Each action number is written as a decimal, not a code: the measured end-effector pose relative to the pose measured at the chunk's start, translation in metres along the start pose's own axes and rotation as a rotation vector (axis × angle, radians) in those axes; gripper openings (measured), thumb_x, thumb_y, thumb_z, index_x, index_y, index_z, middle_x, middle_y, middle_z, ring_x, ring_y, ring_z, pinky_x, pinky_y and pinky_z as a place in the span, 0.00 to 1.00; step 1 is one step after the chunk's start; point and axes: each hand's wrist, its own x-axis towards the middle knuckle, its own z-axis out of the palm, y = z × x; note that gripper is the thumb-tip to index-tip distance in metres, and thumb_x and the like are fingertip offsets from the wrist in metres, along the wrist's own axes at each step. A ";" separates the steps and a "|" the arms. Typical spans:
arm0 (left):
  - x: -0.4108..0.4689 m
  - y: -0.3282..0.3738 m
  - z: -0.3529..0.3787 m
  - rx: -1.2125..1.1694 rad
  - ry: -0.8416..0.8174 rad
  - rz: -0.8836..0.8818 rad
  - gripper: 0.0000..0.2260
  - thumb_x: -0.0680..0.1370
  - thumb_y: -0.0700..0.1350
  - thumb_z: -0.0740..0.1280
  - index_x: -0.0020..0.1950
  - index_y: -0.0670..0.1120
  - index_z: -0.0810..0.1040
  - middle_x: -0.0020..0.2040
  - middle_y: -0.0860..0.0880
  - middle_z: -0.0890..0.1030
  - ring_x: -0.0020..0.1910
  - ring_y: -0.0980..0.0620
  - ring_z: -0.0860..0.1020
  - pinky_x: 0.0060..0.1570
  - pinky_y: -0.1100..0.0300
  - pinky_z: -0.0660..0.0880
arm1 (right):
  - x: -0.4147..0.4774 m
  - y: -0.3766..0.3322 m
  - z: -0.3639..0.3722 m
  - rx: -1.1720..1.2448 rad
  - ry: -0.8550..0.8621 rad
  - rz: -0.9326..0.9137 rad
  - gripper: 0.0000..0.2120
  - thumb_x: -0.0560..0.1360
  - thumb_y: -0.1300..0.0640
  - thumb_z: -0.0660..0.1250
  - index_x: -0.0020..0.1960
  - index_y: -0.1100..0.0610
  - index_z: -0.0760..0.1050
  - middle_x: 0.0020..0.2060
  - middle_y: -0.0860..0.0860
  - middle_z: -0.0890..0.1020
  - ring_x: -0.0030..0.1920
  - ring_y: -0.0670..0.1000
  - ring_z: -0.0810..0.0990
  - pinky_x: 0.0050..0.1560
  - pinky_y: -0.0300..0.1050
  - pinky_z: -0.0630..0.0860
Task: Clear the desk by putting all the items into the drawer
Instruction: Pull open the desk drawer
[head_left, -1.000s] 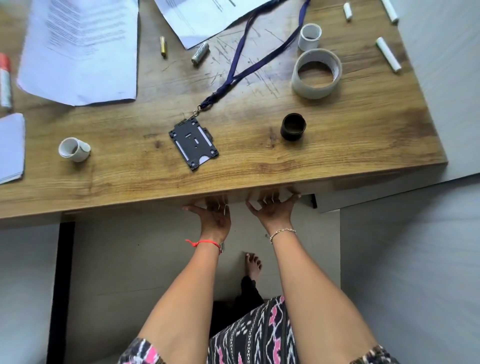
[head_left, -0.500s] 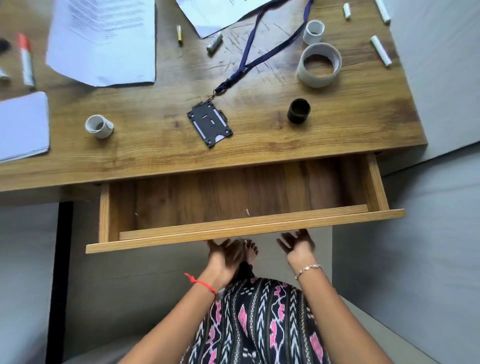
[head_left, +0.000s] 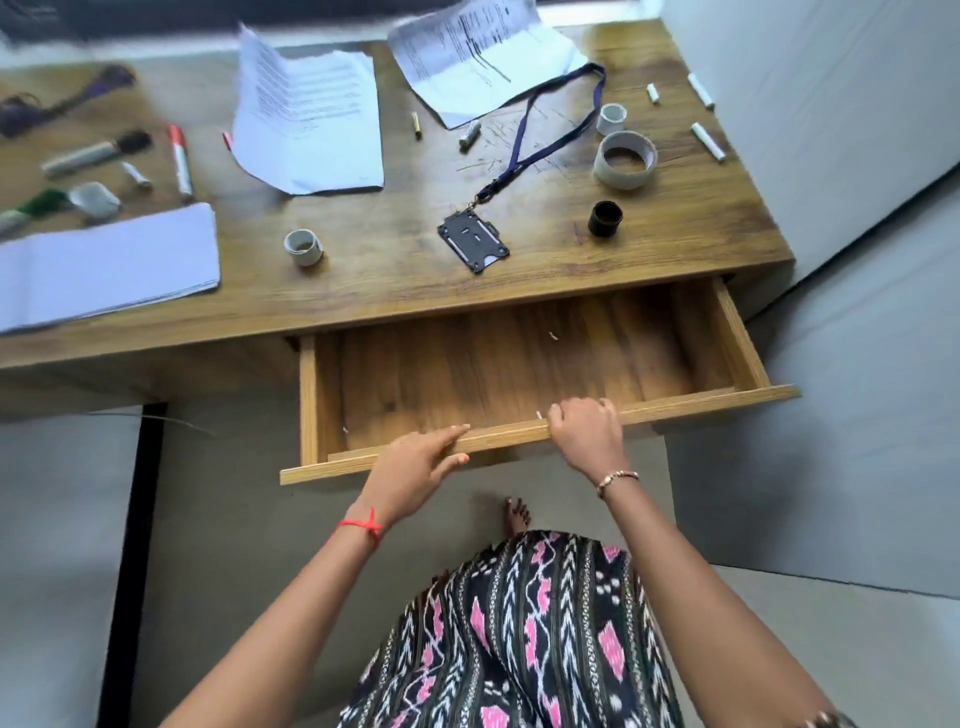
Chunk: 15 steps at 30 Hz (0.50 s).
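Note:
The wooden drawer (head_left: 727, 332) stands pulled out under the desk (head_left: 389, 280), with only a few tiny scraps inside. My right hand (head_left: 587, 434) curls over the drawer's front edge. Left of it, my left hand (head_left: 415, 473) lies on the same edge with fingers stretched out. On the desk are a black badge holder (head_left: 472, 243) on a blue lanyard (head_left: 550, 140), a large tape roll (head_left: 625, 160), a black cap (head_left: 604, 218), a small white roll (head_left: 303, 247), printed sheets (head_left: 311, 119), a paper stack (head_left: 104, 265) and a red-capped marker (head_left: 179, 161).
A battery (head_left: 469, 135), another small white ring (head_left: 612, 118) and white sticks (head_left: 707, 140) lie toward the desk's back right. Blurred pens and small items sit at the far left. A grey wall borders the desk's right side. My patterned skirt and a bare foot are below the drawer.
The drawer has slid out from shut to wide open. Both hands came up from under its front onto its top edge. The view has pulled back, showing more of the desk's left side.

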 end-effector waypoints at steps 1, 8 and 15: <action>-0.003 0.000 0.001 -0.005 0.026 0.006 0.21 0.78 0.56 0.58 0.71 0.55 0.66 0.68 0.53 0.73 0.65 0.51 0.73 0.61 0.59 0.68 | -0.004 -0.001 -0.001 -0.010 -0.008 0.016 0.19 0.77 0.55 0.52 0.39 0.60 0.79 0.44 0.58 0.84 0.45 0.56 0.80 0.58 0.49 0.67; -0.030 0.003 0.019 0.050 0.043 0.105 0.20 0.79 0.57 0.58 0.71 0.56 0.67 0.65 0.53 0.76 0.59 0.50 0.78 0.55 0.58 0.74 | -0.042 0.006 0.000 -0.035 -0.095 0.025 0.20 0.79 0.53 0.50 0.37 0.59 0.74 0.45 0.61 0.83 0.47 0.59 0.79 0.57 0.50 0.66; -0.064 0.008 0.041 0.062 -0.004 0.214 0.21 0.78 0.60 0.56 0.69 0.54 0.70 0.62 0.54 0.78 0.53 0.55 0.80 0.50 0.63 0.75 | -0.094 0.022 0.014 -0.028 -0.082 -0.032 0.26 0.74 0.45 0.38 0.33 0.55 0.69 0.39 0.55 0.83 0.40 0.55 0.78 0.61 0.51 0.66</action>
